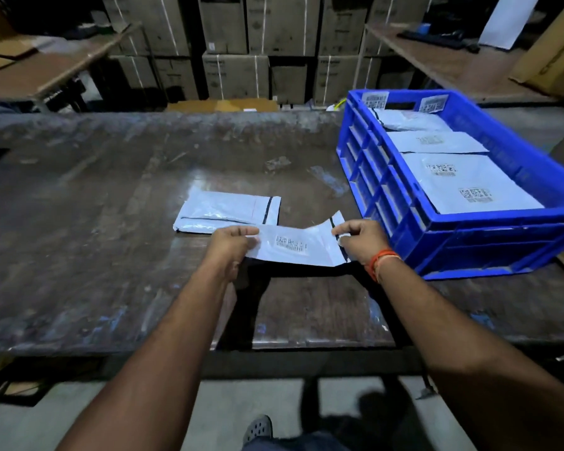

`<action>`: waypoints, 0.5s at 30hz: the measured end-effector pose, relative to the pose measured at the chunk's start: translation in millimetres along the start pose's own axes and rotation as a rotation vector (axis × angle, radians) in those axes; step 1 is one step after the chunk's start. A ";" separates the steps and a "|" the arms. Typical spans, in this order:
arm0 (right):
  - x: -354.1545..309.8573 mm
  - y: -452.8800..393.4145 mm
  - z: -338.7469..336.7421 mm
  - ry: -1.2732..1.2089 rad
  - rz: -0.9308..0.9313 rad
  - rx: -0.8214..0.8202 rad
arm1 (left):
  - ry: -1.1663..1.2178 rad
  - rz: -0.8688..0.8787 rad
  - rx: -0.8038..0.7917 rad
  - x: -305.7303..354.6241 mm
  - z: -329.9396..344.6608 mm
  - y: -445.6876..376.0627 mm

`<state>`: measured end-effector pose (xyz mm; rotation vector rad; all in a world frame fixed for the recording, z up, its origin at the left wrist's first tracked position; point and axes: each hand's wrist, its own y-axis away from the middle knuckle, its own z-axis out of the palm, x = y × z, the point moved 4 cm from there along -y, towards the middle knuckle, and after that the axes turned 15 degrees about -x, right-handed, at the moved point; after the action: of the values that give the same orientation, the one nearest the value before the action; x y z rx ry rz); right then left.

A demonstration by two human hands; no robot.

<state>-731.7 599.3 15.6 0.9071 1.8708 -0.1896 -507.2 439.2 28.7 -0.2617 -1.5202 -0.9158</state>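
Observation:
A white plastic mailer bag with a barcode label [295,245] hangs just above the dark worktable [95,222], held at both ends. My left hand [232,244] pinches its left edge. My right hand [360,237] pinches its right edge near the black seal strip; that end curls upward. A second white mailer [225,211] lies flat on the table just beyond the held one. A blue plastic crate [388,190] stands at the right with several white labelled mailers [463,183] lying inside it.
Stacked strapped cardboard boxes [235,73] fill the back wall. Side tables stand at far left [46,70] and far right [453,60], the right one with a keyboard. The table's near edge runs across below my forearms; a shoe shows on the floor.

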 end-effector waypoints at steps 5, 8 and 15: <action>-80.8 0.6 -31.3 0.063 -0.239 0.079 | -0.283 0.230 0.075 71.8 -15.2 -23.8; -118.9 -0.7 -59.3 0.097 -0.337 0.112 | -0.353 0.331 0.108 114.2 -3.2 -31.2; -117.6 -34.4 -179.9 0.081 -0.343 0.189 | -0.421 0.443 0.042 161.5 89.9 -49.6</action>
<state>-859.0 605.8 192.1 0.7208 2.1018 -0.5535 -637.1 410.8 166.4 -0.7652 -1.7630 -0.4904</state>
